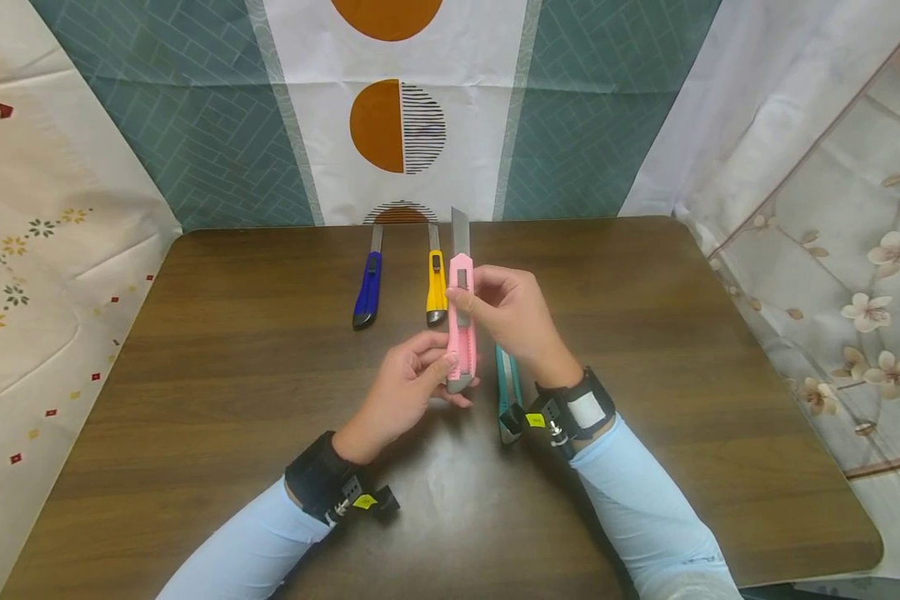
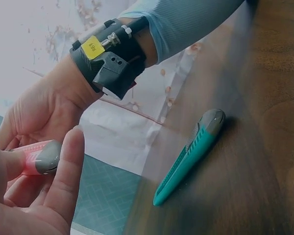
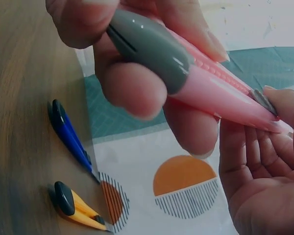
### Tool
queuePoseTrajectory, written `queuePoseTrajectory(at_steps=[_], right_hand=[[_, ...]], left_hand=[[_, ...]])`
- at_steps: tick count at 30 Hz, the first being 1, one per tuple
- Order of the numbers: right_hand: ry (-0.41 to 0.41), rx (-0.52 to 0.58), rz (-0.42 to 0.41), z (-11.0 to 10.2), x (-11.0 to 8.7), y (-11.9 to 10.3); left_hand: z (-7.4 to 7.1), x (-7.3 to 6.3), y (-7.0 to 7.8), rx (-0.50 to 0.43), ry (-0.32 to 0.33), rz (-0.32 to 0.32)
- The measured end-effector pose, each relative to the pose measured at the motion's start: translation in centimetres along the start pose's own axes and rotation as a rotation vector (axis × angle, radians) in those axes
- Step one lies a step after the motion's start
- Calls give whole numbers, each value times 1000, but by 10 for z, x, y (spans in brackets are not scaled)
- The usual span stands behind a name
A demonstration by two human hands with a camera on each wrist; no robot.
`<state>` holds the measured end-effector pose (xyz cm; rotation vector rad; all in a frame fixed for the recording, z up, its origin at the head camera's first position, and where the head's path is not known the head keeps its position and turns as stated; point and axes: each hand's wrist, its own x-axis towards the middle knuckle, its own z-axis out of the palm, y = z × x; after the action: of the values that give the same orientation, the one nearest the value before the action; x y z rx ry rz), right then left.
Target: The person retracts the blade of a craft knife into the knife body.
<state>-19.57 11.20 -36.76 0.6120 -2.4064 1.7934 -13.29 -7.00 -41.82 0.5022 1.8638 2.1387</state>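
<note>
A pink utility knife [image 1: 461, 333] with a grey end cap is held upright over the table, its blade [image 1: 460, 231] extended from the top. My left hand [image 1: 412, 377] grips its lower end, the thumb on the front near the cap. Higher up, my right hand [image 1: 521, 312] pinches the body, its thumb at the grey slider [image 3: 264, 102]. Beneath the right wrist lies a teal utility knife [image 2: 188, 159], no blade showing in the left wrist view. Farther back lie a blue utility knife [image 1: 368, 287] and a yellow utility knife [image 1: 436, 287], both with blades out.
The brown wooden table [image 1: 270, 417] ends at a far edge just beyond the knife blades. A green and white patterned cloth [image 1: 195, 125] hangs behind it. Floral curtains [image 1: 855, 317] hang at the right, with another printed cloth [image 1: 45, 333] on the left.
</note>
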Motion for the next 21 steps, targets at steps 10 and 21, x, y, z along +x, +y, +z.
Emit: queuePoseTrajectory(at_steps=[10,21], right_hand=[[-56,62,-20,1,0,3],[-183,133,-5,1,3,8]], left_hand=[[-1,-1,4,-9,-1,2],[-2,-1,7,-3,18,-33]])
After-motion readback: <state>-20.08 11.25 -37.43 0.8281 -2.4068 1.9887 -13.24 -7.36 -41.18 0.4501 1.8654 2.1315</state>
